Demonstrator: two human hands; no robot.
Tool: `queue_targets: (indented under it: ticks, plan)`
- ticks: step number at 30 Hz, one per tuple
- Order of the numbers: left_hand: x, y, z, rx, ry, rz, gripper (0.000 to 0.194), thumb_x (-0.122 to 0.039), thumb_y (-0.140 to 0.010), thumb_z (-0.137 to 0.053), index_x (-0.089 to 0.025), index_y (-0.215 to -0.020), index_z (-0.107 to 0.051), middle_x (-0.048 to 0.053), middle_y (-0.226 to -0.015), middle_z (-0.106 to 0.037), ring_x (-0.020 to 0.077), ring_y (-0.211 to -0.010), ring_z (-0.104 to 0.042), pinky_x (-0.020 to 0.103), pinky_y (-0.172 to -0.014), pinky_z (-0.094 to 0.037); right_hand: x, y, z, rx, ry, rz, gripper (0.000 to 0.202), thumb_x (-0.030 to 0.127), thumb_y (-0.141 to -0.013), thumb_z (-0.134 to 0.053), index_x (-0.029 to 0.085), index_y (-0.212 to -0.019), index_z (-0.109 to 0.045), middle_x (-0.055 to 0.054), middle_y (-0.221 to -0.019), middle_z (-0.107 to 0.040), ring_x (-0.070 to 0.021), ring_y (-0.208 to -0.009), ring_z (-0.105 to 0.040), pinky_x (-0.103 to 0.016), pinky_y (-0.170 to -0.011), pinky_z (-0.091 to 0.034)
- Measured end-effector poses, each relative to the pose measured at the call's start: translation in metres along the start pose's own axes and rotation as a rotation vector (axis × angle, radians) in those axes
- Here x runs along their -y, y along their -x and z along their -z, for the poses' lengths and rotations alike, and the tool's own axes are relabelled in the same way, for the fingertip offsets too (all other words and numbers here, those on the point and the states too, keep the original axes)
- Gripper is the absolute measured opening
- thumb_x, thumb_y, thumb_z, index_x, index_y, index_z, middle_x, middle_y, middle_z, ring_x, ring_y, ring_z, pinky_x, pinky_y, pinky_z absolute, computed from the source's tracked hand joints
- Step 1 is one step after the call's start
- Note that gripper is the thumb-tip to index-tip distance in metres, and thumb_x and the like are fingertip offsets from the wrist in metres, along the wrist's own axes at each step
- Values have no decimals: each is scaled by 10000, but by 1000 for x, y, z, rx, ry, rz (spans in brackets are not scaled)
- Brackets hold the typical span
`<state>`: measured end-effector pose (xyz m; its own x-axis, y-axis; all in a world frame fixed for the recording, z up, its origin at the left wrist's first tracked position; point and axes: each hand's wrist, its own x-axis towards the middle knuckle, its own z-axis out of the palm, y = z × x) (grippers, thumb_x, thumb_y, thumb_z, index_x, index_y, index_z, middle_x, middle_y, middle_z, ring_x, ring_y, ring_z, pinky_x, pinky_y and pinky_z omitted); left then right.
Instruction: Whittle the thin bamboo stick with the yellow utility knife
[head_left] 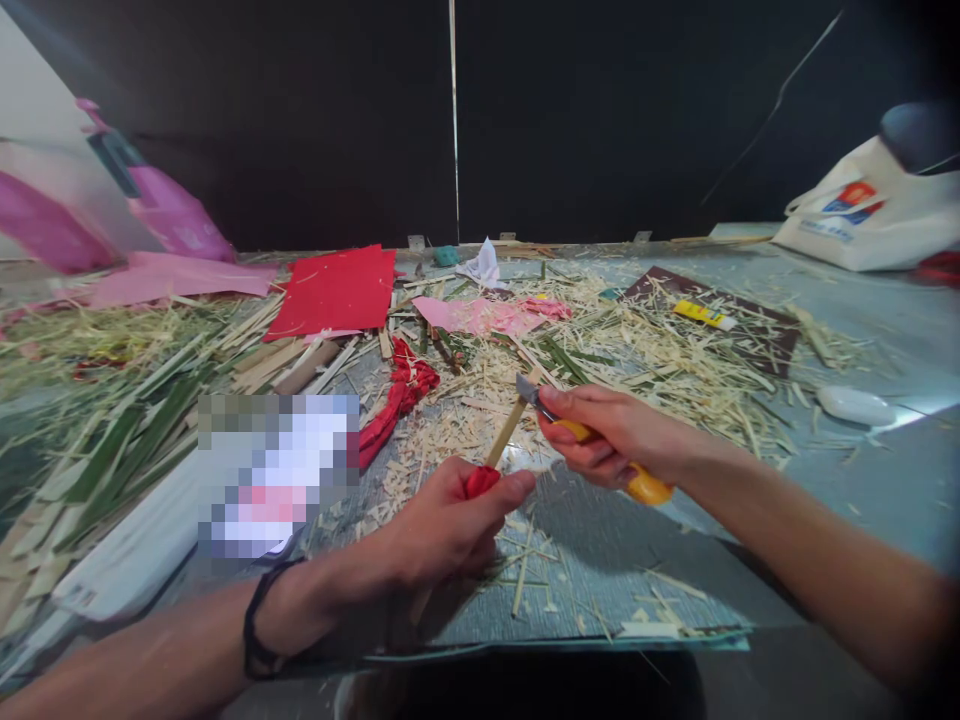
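Observation:
My left hand (457, 520) is closed round a thin bamboo strip (507, 430), with a piece of red cloth (481, 481) between the fingers and the strip. The strip points up and away from me, leaning right. In my right hand (607, 430) is a yellow utility knife (649, 486), its short metal blade (527, 388) lying against the strip's upper end. Pale shavings (442, 420) cover the table behind and under both hands. A twisted red cloth (394, 405) lies just left of the strip.
Bamboo strips (127, 450) are heaped at left beside a long white object (135, 540) and a blurred-out bright patch (281, 475). Red sheets (334, 290) and pink paper (476, 315) lie farther back. A yellow tube (703, 315) and a white tote bag (862, 215) are at right.

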<state>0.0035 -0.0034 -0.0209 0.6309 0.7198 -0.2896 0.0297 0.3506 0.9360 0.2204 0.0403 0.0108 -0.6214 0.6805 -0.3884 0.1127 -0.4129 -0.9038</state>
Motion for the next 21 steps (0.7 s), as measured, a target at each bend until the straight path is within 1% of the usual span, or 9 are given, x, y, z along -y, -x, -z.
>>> queue_targets:
  ticks: [1,3,6,8,11,13,15,19,21]
  plan:
    - [-1,0,0,10,21,8,620,-627,-893,-615,-219,-511,-345,-111,-402,-271,39,-345,-223,208,-351,-182,0,0,4,-21,11,15,551,663,-970,-503,208,-685,-377,101,-515,-256,-45,-396,-152,-132,-322,-154]
    - [-1,1,0,30,17,10,620,-621,-896,-615,-217,-506,-352,-107,-397,-280,39,-343,-232,209,-352,-181,0,0,8,-12,35,31,548,656,-983,-481,209,-685,-378,100,-515,-249,-48,-399,-147,-140,-327,-153]
    - [-2,2,2,40,-60,-8,613,-598,-913,-609,-213,-506,-360,-96,-389,-309,40,-345,-248,218,-359,-168,-1,0,4,35,47,54,556,664,-991,-454,209,-682,-376,104,-515,-226,-50,-404,-138,-142,-332,-151]
    - [-1,2,4,56,-80,-16,601,-588,-921,-606,-213,-518,-364,-96,-397,-308,42,-356,-243,223,-367,-166,-2,1,-4,123,61,-28,554,679,-980,-465,206,-700,-399,109,-514,-221,-47,-404,-133,-133,-330,-149]
    - [0,2,5,65,-71,-13,551,-585,-921,-607,-204,-565,-427,-100,-411,-319,49,-366,-240,225,-368,-162,-5,2,-18,272,90,-189,545,698,-955,-495,205,-735,-424,106,-530,-255,-43,-405,-149,-121,-328,-164]
    - [1,1,6,53,-68,-8,527,-577,-919,-613,-196,-586,-465,-97,-416,-342,51,-367,-248,222,-367,-169,-7,1,-22,303,89,-212,546,706,-947,-501,206,-741,-425,102,-539,-271,-43,-409,-160,-119,-330,-175]
    - [1,1,7,44,-61,-6,551,-568,-922,-615,-196,-553,-444,-92,-411,-343,50,-368,-255,222,-371,-180,-7,-1,-18,240,59,-167,549,707,-947,-500,205,-737,-428,108,-527,-248,-44,-408,-141,-119,-329,-164]
    - [4,-1,7,55,-2,-10,592,-557,-938,-598,-206,-511,-390,-84,-395,-339,52,-355,-274,229,-373,-192,-4,-4,-2,-20,-4,10,549,660,-974,-497,204,-685,-397,101,-505,-249,-44,-390,-153,-133,-323,-162]
    - [5,-2,7,52,20,-7,590,-558,-936,-600,-209,-511,-390,-84,-388,-336,54,-340,-278,232,-362,-188,-3,-5,0,-58,-9,31,541,642,-986,-485,205,-680,-395,99,-495,-253,-46,-382,-159,-137,-320,-165]
